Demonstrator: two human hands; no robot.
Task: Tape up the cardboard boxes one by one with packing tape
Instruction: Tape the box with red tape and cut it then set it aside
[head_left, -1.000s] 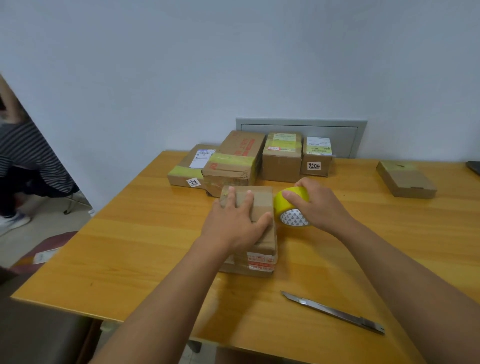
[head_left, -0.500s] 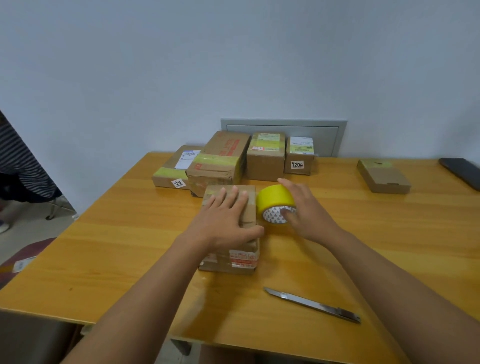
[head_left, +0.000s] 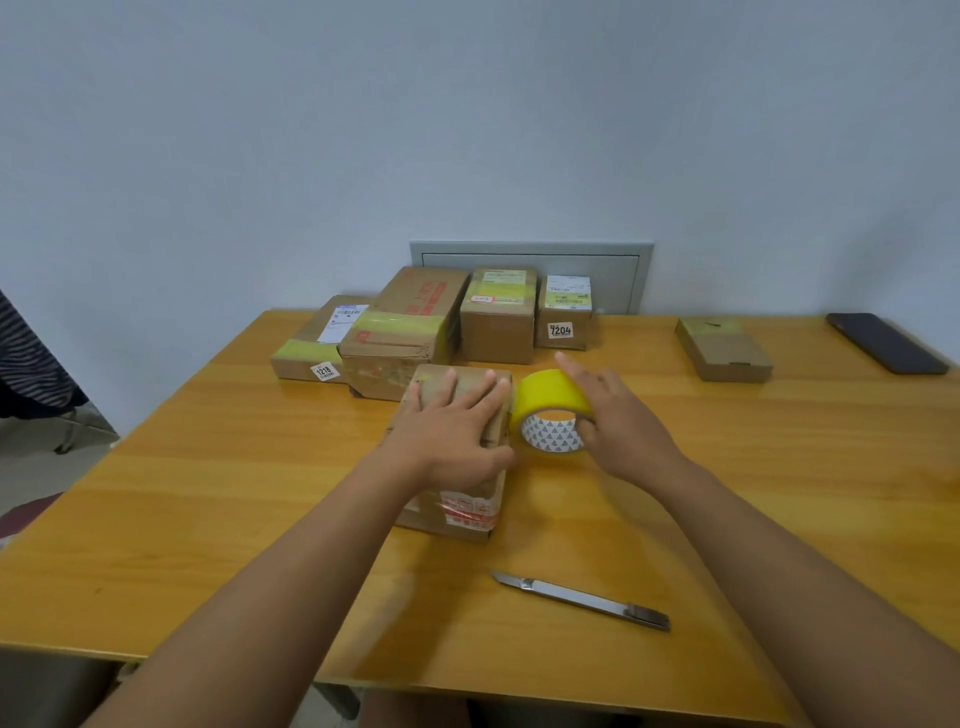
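Left hand (head_left: 451, 436) lies flat, fingers straight, on my cardboard box (head_left: 457, 499) mid-bench, while my right hand (head_left: 615, 421) grips the yellow tape roll (head_left: 551, 410) beside it.

On the worktop (head_left: 208, 493), the near box (head_left: 457, 499) lies at the centre with the tape roll (head_left: 550, 415) just beside it on the right. Four boxes (head_left: 498, 322) line up behind, against the wall. A knife (head_left: 582, 600) lies in front, and a flat box (head_left: 724, 351) and phone (head_left: 885, 343) lie far right.
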